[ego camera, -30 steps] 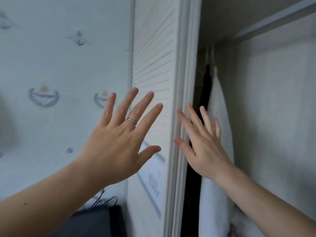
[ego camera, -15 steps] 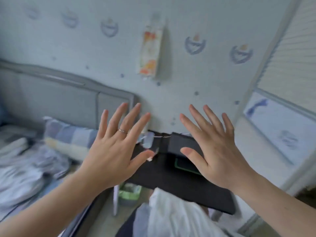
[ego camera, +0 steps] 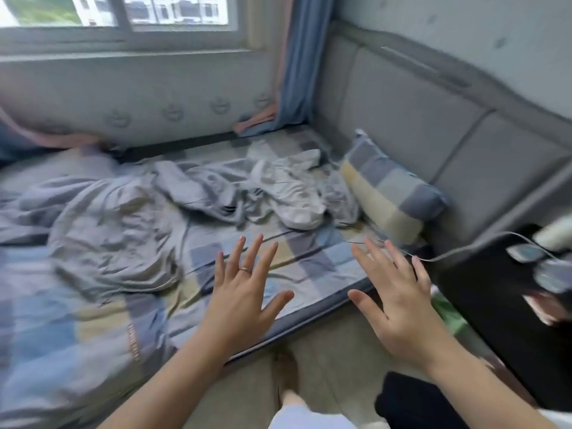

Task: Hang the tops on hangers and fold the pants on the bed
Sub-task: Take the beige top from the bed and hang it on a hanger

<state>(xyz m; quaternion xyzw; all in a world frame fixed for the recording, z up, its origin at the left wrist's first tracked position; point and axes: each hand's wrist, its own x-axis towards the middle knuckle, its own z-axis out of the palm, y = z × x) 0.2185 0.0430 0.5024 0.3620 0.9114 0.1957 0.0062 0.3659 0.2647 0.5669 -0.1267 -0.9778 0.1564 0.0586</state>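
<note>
Above the near edge of the bed (ego camera: 309, 261), the left hand (ego camera: 241, 301) and right hand (ego camera: 399, 308) hover side by side, palms down. Their fingers (ego camera: 252, 255) are straight and spread, holding nothing. Open floor (ego camera: 325, 351) lies under the wrists, between the mattress edge and a black nightstand (ego camera: 495, 305) on the right. A thin cable (ego camera: 464, 246) runs from the nightstand toward the bed. A stretch of checked sheet lies open just beyond the hands. Farther in, a white garment (ego camera: 291, 193) lies crumpled beside the pillow (ego camera: 390, 193), its length running away toward the wall under the window (ego camera: 123, 13). A large grey garment (ego camera: 114, 230) is bunched on the left, with no clear axis. Lettering (ego camera: 133, 342) on fabric at the near left is too blurred to read.
</note>
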